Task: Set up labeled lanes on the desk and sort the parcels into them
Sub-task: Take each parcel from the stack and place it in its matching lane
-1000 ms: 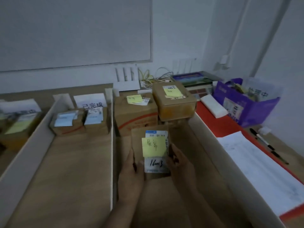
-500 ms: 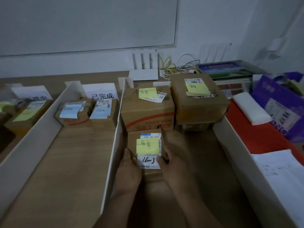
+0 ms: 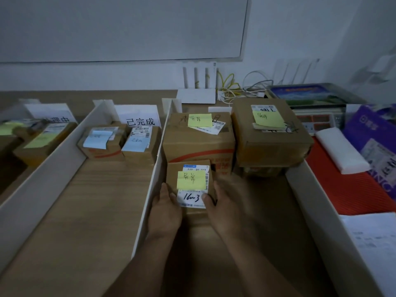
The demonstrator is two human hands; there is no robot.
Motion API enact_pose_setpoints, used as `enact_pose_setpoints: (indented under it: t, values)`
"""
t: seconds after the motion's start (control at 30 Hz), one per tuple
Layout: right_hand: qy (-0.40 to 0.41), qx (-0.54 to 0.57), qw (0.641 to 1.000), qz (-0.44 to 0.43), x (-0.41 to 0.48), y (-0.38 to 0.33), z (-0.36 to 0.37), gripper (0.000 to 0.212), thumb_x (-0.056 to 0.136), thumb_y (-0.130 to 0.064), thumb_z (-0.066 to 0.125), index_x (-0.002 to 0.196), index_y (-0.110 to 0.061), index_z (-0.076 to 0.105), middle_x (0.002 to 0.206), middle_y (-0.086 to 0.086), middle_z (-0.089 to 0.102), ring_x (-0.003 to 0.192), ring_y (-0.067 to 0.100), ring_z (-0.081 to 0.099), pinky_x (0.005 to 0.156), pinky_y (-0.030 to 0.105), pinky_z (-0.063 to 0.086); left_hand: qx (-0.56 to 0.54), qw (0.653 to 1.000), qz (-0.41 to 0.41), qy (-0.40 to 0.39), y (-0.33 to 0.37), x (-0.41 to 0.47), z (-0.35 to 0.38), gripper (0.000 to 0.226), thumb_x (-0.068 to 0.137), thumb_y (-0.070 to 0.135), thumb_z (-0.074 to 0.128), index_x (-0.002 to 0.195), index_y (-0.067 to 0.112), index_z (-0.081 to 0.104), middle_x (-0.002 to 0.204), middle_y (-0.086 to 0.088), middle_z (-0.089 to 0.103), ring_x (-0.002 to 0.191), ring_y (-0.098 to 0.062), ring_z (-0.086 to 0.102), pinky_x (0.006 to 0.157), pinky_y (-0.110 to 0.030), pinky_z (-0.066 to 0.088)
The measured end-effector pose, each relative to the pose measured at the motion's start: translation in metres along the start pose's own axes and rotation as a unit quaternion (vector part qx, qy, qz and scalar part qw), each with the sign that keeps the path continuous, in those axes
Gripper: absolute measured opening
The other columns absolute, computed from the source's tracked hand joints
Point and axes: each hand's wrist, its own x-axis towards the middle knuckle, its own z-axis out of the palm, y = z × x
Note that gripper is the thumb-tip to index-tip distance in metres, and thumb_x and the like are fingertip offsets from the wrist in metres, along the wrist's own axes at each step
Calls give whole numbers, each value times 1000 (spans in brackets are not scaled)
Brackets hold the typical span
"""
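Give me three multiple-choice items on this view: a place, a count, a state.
1. Where is the small parcel? A in the far-left lane; B just in front of the red-striped carton; C on the red mat.
2. How many parcels sit in the lane with the 已完成 sign? A one; B four; C two.
3. How is the small parcel held? A by both grips; B by one grip alone; C untouched.
1 B: it lies at that carton's front. 2 C: the left parcel and the right parcel stand side by side there. 3 A: the left grip and right grip each hold a side.
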Motion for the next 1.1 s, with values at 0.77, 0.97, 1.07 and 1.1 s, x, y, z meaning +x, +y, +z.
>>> enact_pose_setpoints:
  t: [0.77, 0.97, 1.07, 1.1]
  values:
    - [-28, -71, 932, -353, -216, -198, 30, 36, 95, -34, 47, 126, -18, 54, 134, 2, 48, 123, 22, 46, 96, 33, 40, -166, 943, 7, 288, -153, -180, -236, 41, 92, 36, 53, 132, 25, 54, 129, 9, 57, 92, -3, 57, 90, -29, 49]
    - [-90, -85, 900, -418, -303, -275, 104, 42, 97, -36, 44, 137, -24, 46, 140, -3, 43, 124, 17, 45, 93, 28, 39, -148, 922, -65, 353, -269, -229, -313, 41, 91, 39, 55, 130, 28, 53, 127, 6, 58, 105, -12, 59, 90, -34, 50]
    - [-106, -80, 874, -467, -352, -316, 148, 41, 97, -36, 45, 136, -23, 48, 138, -1, 46, 121, 19, 47, 91, 30, 40, -138, 905, -98, 391, -327, -256, -355, 42, 90, 39, 55, 130, 28, 53, 129, 4, 55, 109, -13, 58, 90, -39, 50]
    - [-116, -78, 866, -479, -368, -328, 163, 41, 97, -37, 45, 135, -23, 48, 137, -1, 46, 121, 19, 47, 90, 30, 40, -130, 899, -107, 403, -346, -265, -369, 42, 90, 39, 55, 130, 27, 53, 130, 4, 54, 110, -12, 58, 90, -38, 50]
